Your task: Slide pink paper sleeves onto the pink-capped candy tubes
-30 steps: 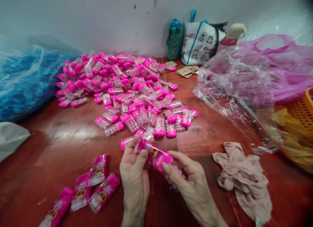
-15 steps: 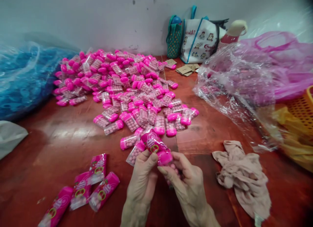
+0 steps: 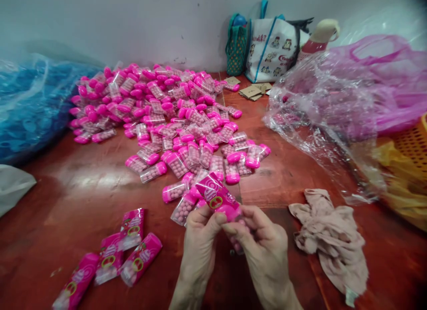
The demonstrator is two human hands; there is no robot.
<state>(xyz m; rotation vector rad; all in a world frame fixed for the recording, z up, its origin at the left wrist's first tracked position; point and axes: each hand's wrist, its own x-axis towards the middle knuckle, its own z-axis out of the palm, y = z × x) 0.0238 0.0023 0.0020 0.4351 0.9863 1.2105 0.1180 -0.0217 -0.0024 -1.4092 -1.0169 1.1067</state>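
Between both hands is a clear candy container (image 3: pixel 236 245) with a pink cap and pink balls inside. A printed magenta sleeve (image 3: pixel 213 192) sits over its cap end. My left hand (image 3: pixel 198 241) pinches the sleeve's lower edge between thumb and fingers. My right hand (image 3: pixel 265 243) is closed around the container's clear body, hiding much of it. Just beyond the hands spreads a large pile of pink-capped candy containers (image 3: pixel 176 163) without sleeves. Several containers in printed sleeves (image 3: pixel 142 259) lie at the lower left of the red table (image 3: pixel 133 296).
A crumpled beige cloth (image 3: pixel 333 243) lies to the right. Clear plastic wrap (image 3: pixel 310 110), a pink bag (image 3: pixel 393 87) and an orange basket (image 3: pixel 412 145) crowd the right side. Blue items in plastic (image 3: pixel 30 105) fill the left. A white bag (image 3: pixel 271 47) and cardboard pieces (image 3: pixel 253 92) stand behind.
Both hands have shifted slightly right with the container. The sleeve now sits further down over the cap. The view has tilted a little; the other things lie as before.
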